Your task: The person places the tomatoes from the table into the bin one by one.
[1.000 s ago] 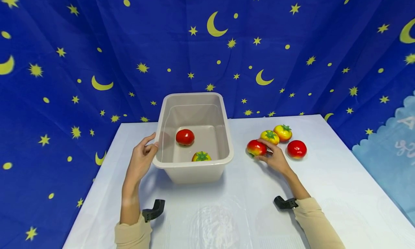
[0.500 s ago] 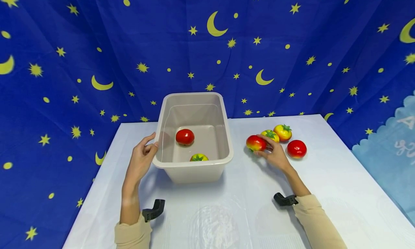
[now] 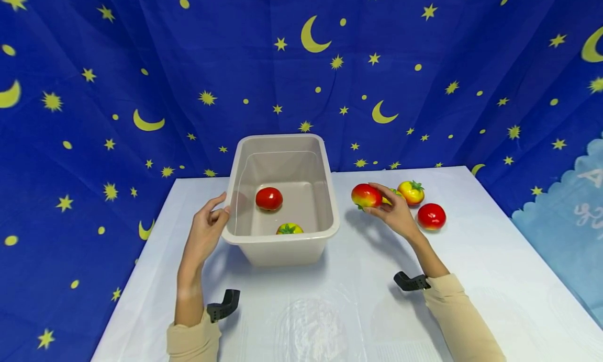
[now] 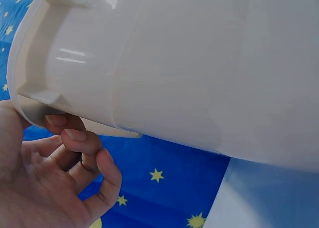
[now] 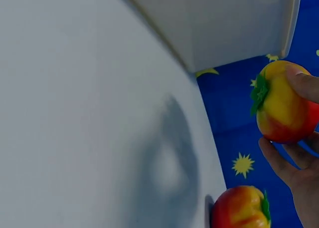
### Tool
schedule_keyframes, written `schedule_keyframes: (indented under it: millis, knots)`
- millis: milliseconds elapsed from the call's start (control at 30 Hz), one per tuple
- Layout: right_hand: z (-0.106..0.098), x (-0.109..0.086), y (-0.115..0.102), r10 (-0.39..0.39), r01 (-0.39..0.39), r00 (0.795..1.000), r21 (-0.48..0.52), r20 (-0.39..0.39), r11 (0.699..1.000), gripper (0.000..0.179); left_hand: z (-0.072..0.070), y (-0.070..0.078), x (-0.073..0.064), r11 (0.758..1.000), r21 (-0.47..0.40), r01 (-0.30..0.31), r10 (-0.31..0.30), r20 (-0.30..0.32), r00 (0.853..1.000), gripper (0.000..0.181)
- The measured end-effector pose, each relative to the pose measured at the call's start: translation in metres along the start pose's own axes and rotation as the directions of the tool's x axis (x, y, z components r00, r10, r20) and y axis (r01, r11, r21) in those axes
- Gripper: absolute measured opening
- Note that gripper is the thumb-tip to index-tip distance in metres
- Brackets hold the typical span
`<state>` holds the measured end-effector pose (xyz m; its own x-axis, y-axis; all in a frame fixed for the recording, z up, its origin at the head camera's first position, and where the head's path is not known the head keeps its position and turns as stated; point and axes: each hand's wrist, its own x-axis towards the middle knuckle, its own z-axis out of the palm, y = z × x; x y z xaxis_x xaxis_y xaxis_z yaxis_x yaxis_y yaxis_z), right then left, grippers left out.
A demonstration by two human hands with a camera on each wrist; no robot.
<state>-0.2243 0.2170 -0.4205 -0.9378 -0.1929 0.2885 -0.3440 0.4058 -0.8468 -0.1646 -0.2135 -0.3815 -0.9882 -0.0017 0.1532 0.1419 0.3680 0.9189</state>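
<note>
My left hand [image 3: 205,231] grips the left rim of a beige plastic bin [image 3: 282,239]; in the left wrist view its curled fingers [image 4: 84,141] sit beneath the rim. Inside the bin lie a red tomato [image 3: 269,199] and a yellow one with green leaves [image 3: 289,228], the latter partly hidden by the front wall. Between thumb and fingers, my right hand [image 3: 398,216] holds a glossy red-and-yellow tomato [image 3: 366,195], raised over the table with its shadow below. The right wrist view shows the green leaves of this held tomato [image 5: 283,106] facing the camera.
Right of the bin, a yellow-red tomato [image 3: 411,193] and a red one [image 3: 431,216] rest on the white table [image 3: 320,320]. Another yellow one is mostly hidden behind my right hand. A blue star-patterned curtain [image 3: 264,79] hangs behind the table.
My right hand has lifted the red-and-yellow tomato off the table and moved it slightly left. The yellow tomato in the bin has rolled a little left. My left hand stays at the rim.
</note>
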Motion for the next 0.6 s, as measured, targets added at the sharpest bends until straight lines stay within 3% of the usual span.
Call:
schedule_keyframes:
  millis: [133, 367, 600]
  knots:
    - [0.002, 0.002, -0.008, -0.025, 0.025, 1.000, -0.018, 0.001, 1.000, 0.061, 0.000, -0.002, 0.000, 1.000, -0.002, -0.011, 0.011, 0.000, 1.000, 0.049]
    - [0.004, 0.013, 0.010, -0.031, 0.031, 0.999, 0.033, -0.020, 0.999, 0.064, -0.001, -0.002, 0.000, 1.000, -0.006, -0.031, 0.031, 0.000, 1.000, 0.048]
    - [0.007, 0.019, 0.004, -0.037, 0.037, 0.999, 0.015, -0.029, 0.999, 0.065, -0.001, -0.002, 0.001, 0.999, -0.006, -0.035, 0.035, -0.003, 0.999, 0.048]
